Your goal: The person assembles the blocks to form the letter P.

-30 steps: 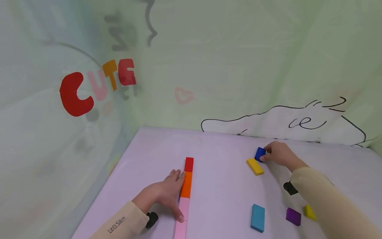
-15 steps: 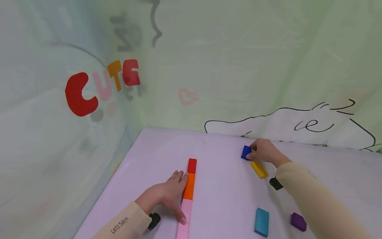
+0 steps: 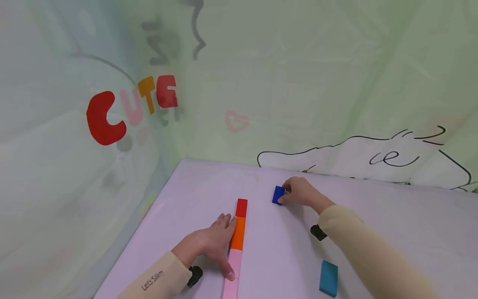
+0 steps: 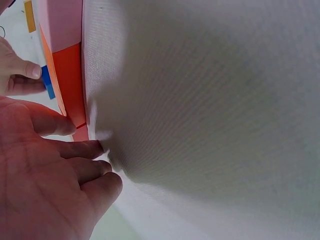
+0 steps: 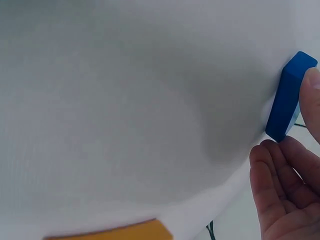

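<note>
In the head view a straight row runs away from me: a red block (image 3: 241, 207) at the far end, an orange block (image 3: 239, 236), then pink blocks (image 3: 235, 261), the nearest cut off by the frame. My left hand (image 3: 213, 243) lies along the row's left side, its extended fingertips at the orange block and the thumb on the pink ones. To the right of the red end, my right hand (image 3: 304, 194) pinches a blue block (image 3: 277, 195) between thumb and fingers. The right wrist view shows that blue block (image 5: 287, 97) tilted, thumb on one side and fingertips at its lower end.
A teal block (image 3: 328, 278) lies at the front right of the pale table (image 3: 276, 253). An orange-yellow block (image 5: 110, 232) shows at the bottom of the right wrist view; the right arm covers its place in the head view. Patterned curtains (image 3: 310, 74) rise behind and left.
My right hand has carried the blue block left, away from the yellow block and closer to the row's red end. The left hand stays in place. The right forearm now hides the purple block.
</note>
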### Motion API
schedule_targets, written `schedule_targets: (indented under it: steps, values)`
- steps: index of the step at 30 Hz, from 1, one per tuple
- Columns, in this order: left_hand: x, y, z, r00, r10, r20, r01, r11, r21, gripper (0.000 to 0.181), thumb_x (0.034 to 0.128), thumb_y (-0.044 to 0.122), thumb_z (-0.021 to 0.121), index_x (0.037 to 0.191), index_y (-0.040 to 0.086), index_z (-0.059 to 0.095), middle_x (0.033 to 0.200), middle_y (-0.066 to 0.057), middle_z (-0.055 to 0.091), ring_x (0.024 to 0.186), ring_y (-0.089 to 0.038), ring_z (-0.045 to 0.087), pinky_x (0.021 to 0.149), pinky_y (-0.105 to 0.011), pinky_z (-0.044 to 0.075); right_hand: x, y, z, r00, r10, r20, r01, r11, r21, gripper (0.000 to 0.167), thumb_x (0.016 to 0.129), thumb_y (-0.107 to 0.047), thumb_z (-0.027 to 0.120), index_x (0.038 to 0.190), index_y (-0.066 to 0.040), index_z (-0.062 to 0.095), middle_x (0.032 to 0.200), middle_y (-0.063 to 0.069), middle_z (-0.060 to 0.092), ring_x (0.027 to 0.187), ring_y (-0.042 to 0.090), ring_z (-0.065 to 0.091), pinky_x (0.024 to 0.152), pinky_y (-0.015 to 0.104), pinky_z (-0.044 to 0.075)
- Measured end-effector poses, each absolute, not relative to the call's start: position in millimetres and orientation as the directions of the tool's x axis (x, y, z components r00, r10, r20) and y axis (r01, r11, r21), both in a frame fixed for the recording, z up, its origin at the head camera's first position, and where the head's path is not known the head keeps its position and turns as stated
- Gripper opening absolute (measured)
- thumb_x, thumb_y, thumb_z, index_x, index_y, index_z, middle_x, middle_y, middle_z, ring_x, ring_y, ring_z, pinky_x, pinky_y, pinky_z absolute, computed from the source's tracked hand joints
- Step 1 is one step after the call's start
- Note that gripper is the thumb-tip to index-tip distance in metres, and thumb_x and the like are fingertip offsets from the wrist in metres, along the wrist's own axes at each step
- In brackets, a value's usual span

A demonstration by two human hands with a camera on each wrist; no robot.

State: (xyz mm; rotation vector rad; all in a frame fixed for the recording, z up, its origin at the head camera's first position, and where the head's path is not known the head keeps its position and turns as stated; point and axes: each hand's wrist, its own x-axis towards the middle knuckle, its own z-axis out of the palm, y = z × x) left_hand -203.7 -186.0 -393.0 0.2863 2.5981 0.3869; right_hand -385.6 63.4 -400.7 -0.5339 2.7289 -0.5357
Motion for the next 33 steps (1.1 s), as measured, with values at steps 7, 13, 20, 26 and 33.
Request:
schedule_targets:
  steps: [7,13,20,26,33]
  values:
    - [-206,-186,-395,-0.852,0.257,-0.455,0.111,0.94,0.321,0.128,0.0649,0.049,0.093,0.164,0.011,0.021,0.171,-0.011,0.019,0.159,-0.031,0.016,0.122,-0.056,0.035,-380,53,-404,-0.88,-0.434,-0.194,-0.324,0.847,-0.422,0.054,0.09,-0.024,0.08,0.128,0.01,0.064,0.119,0.023,0.069,0.105,0.031,0.064,0.101,0.05,0.054]
    - [-206,-188,-397,-0.853,0.257,-0.455,0.11,0.94,0.324,0.128,0.0648,0.049,0.093,0.164,0.011,0.021,0.171,-0.011,0.019,0.159,-0.031,0.016,0.123,-0.056,0.033,-380,48,-406,-0.887,-0.426,-0.178,-0.316,0.841,-0.439,0.047,0.091,-0.018,0.078,0.127,0.009,0.065,0.112,0.02,0.07,0.099,0.028,0.063,0.095,0.045,0.056]
    - [-208,-188,-396,-0.85,0.266,-0.456,0.119,0.938,0.325,0.13,0.0644,0.05,0.093,0.164,0.012,0.019,0.172,-0.01,0.017,0.16,-0.031,0.014,0.125,-0.054,0.03,-384,32,-404,-0.882,-0.442,-0.162,-0.329,0.826,-0.458,0.047,0.092,-0.017,0.077,0.128,0.01,0.064,0.118,0.023,0.069,0.103,0.03,0.065,0.099,0.047,0.055]
    - [-210,-187,-395,-0.848,0.263,-0.46,0.128,0.944,0.304,0.129,0.0646,0.053,0.092,0.164,0.013,0.02,0.172,-0.008,0.018,0.16,-0.03,0.015,0.125,-0.052,0.03,-389,8,-404,-0.88,-0.445,-0.167,-0.324,0.819,-0.474,0.046,0.093,-0.018,0.076,0.13,0.008,0.064,0.119,0.022,0.068,0.104,0.031,0.062,0.101,0.046,0.055]
    - [-211,-188,-396,-0.847,0.255,-0.467,0.13,0.95,0.285,0.127,0.0652,0.054,0.091,0.164,0.015,0.021,0.172,-0.006,0.019,0.16,-0.029,0.017,0.123,-0.051,0.034,-391,-15,-405,-0.875,-0.45,-0.177,-0.317,0.811,-0.492,0.047,0.094,-0.019,0.076,0.132,0.005,0.064,0.121,0.022,0.068,0.108,0.032,0.063,0.102,0.045,0.055]
